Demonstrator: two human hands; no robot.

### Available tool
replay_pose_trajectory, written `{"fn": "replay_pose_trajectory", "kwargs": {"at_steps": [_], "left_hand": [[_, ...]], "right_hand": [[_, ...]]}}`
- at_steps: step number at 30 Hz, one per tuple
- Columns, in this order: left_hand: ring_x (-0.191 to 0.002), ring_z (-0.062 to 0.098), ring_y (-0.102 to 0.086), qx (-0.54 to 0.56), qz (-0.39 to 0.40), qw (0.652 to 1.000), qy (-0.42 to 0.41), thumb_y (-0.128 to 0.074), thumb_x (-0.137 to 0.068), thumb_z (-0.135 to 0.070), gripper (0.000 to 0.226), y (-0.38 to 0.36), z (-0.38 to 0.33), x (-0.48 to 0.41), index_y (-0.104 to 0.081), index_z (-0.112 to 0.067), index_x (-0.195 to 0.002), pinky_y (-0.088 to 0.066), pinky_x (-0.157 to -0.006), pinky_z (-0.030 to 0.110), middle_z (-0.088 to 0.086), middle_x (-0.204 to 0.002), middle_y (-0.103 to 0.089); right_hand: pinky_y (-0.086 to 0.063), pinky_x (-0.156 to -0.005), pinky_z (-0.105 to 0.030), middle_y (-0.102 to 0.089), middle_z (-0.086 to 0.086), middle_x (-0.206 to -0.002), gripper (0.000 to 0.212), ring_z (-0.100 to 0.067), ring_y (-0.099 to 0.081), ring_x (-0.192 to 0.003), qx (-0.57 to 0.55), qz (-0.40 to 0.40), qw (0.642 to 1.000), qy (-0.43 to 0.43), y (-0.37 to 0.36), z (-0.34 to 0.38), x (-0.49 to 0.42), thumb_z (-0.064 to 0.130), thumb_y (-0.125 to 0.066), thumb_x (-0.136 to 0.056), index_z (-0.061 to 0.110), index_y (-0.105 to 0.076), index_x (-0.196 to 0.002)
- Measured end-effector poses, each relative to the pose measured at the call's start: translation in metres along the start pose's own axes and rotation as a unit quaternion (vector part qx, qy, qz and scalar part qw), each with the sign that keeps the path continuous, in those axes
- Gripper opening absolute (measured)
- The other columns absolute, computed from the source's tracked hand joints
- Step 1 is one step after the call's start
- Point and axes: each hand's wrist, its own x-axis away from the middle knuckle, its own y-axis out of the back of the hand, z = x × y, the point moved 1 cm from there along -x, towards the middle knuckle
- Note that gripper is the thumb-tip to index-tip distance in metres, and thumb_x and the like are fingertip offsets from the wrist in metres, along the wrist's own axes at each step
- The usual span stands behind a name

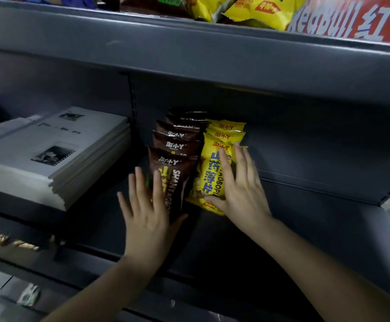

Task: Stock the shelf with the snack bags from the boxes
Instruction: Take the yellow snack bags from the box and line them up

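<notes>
Looking at the gray shelf (329,240), what stands on it? asks one.

Two rows of snack bags, says the other. The brown bags (177,168) stand one behind the next and lean back a bit. The yellow bags (210,173) stand in a row just beside them on the right. The two rows touch.

Where is the left hand?

The left hand (147,219) lies flat on the front brown bag. Its fingers are straight and spread wide. It grips nothing. It only presses on the bag.

And the right hand?

The right hand (243,189) lies on the front yellow bag. Its fingers are straight too and point up along the bag. The thumb reaches across the low part of the bag. This hand is loose as well and only presses.

Where on the shelf are the rows?

They run from the back toward the front, in the left part. Bare shelf lies in front of them and to their right.

What is to the left?

A stack of booklets (56,149) lies flat there, with small dark pictures on the top one. It is apart from the brown bags.

And up high?

Some puffy bags (259,10), yellow ones, lie on the shelf above, next to a red sign (352,22) with white letters.
</notes>
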Motion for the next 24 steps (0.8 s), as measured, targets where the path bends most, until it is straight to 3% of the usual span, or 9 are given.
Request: {"fn": "replay_pose_trajectory", "kwargs": {"at_steps": [4,6,9,13,18,20,22,24], "left_hand": [[-0.131,0.047,-0.037,0.092,0.064,0.993,0.036,-0.071,-0.068,-0.049,0.111,-0.01,0.014,-0.015,0.001,-0.024,-0.148,-0.052,-0.081,0.059,0.027,-0.15,-0.021],[-0.131,0.043,-0.037,0.13,0.075,0.988,0.037,-0.07,-0.07,-0.048,0.108,-0.012,0.016,-0.019,0.003,-0.031,-0.147,-0.054,-0.071,0.055,0.022,-0.149,-0.023],[-0.128,0.041,-0.041,0.139,0.076,0.987,0.03,-0.07,-0.07,-0.048,0.106,-0.012,0.016,-0.02,0.0,-0.03,-0.147,-0.055,-0.066,0.051,0.02,-0.146,-0.027],[-0.125,0.04,-0.045,0.134,0.079,0.988,0.025,-0.065,-0.07,-0.051,0.103,-0.012,0.016,-0.021,-0.002,-0.027,-0.148,-0.056,-0.063,0.049,0.02,-0.144,-0.03],[-0.123,0.042,-0.046,0.124,0.086,0.988,0.034,-0.064,-0.07,-0.054,0.103,-0.01,0.016,-0.021,-0.005,-0.024,-0.148,-0.055,-0.064,0.05,0.021,-0.143,-0.032],[-0.123,0.043,-0.046,0.124,0.084,0.988,0.034,-0.064,-0.07,-0.055,0.102,-0.009,0.016,-0.021,-0.006,-0.024,-0.148,-0.055,-0.064,0.051,0.021,-0.143,-0.033],[-0.126,0.042,-0.044,0.134,0.084,0.987,0.036,-0.064,-0.07,-0.055,0.101,-0.008,0.015,-0.02,-0.005,-0.026,-0.147,-0.055,-0.065,0.051,0.02,-0.144,-0.031],[-0.127,0.041,-0.044,0.141,0.086,0.985,0.041,-0.066,-0.071,-0.054,0.101,-0.008,0.015,-0.02,-0.004,-0.028,-0.147,-0.054,-0.065,0.05,0.018,-0.145,-0.03]], "right_hand": [[-0.032,-0.11,-0.047,-0.023,-0.027,-0.154,0.112,-0.043,-0.026,-0.141,0.03,0.016,0.999,0.021,-0.007,0.0,-0.014,0.07,-0.068,-0.065,0.008,-0.028,-0.149],[-0.032,-0.11,-0.046,-0.023,-0.028,-0.153,0.11,-0.042,-0.025,-0.141,0.043,0.022,0.998,0.043,-0.009,-0.004,-0.018,0.071,-0.064,-0.067,0.008,-0.028,-0.149],[-0.033,-0.11,-0.048,-0.021,-0.026,-0.155,0.106,-0.041,-0.024,-0.142,0.056,0.029,0.996,0.056,-0.01,-0.009,-0.02,0.073,-0.056,-0.07,0.009,-0.027,-0.15],[-0.037,-0.108,-0.052,-0.022,-0.023,-0.155,0.109,-0.039,-0.026,-0.142,0.047,0.032,0.998,0.036,-0.008,-0.006,-0.019,0.072,-0.063,-0.066,0.012,-0.029,-0.15],[-0.036,-0.108,-0.049,-0.021,-0.018,-0.156,0.111,-0.035,-0.027,-0.142,-0.029,0.027,0.996,-0.076,0.0,0.019,-0.005,0.057,-0.075,-0.066,0.007,-0.022,-0.15],[-0.028,-0.112,-0.041,-0.014,-0.017,-0.156,0.109,-0.033,-0.019,-0.143,-0.143,0.048,0.972,-0.179,-0.002,0.026,0.002,0.048,-0.074,-0.075,0.006,-0.01,-0.151],[-0.018,-0.115,-0.035,-0.012,-0.018,-0.156,0.111,-0.033,-0.012,-0.144,-0.276,0.085,0.915,-0.283,-0.01,0.024,0.006,0.043,-0.074,-0.078,0.003,-0.001,-0.151],[-0.016,-0.114,-0.033,-0.015,-0.017,-0.156,0.114,-0.03,-0.012,-0.145,-0.356,0.113,0.87,-0.321,-0.02,0.016,0.006,0.043,-0.076,-0.077,0.001,0.0,-0.151]]}}
